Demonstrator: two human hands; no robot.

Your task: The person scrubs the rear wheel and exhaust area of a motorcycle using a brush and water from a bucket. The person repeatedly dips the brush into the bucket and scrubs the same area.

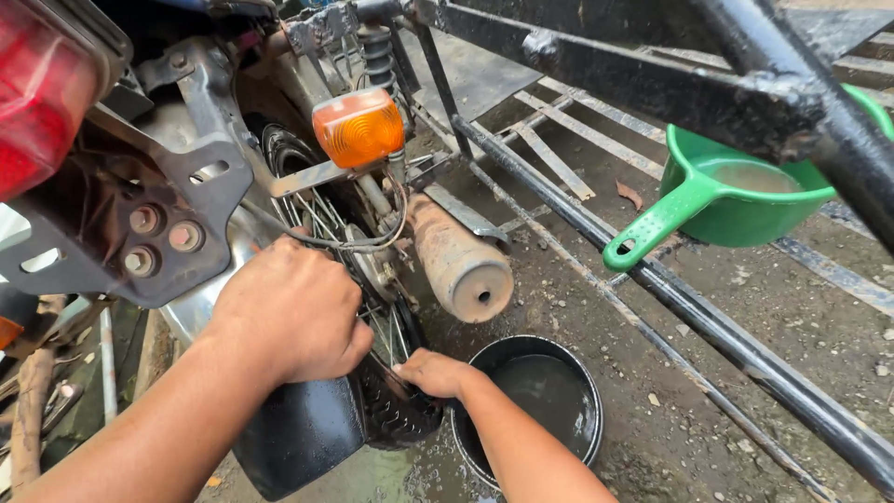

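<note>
Behind a motorcycle, low over wet dirt ground (670, 419), two bare hands work at the rear wheel (372, 307). Left hand (296, 312) is curled into a loose fist against the wheel's spokes and rim, just under the rear mudguard (200, 298); what its fingers pinch, if anything, is hidden by the back of the hand. Right hand (436, 373) lies lower, fingers pressed together and laid flat on the knobby black tyre (396, 410), touching the tread near the ground.

No packages or labels show. Signal-like parts stand out by colour: an orange rounded turn lamp (358, 128) on a metal stalk above the wheel, and a red tail lamp (42, 93) at the upper left corner, mounted over a dark bracket with three bolts (154, 237).

Just right of the wheel a rusty cylindrical exhaust pipe (461, 261) points toward the camera. Beneath it, beside the right forearm, sits a black round basin (549, 396) holding murky water. A green plastic dipper (726, 200) with a long handle rests farther right, partly behind a black welded steel frame (652, 84) whose bars cross the upper right and run diagonally along the ground.
</note>
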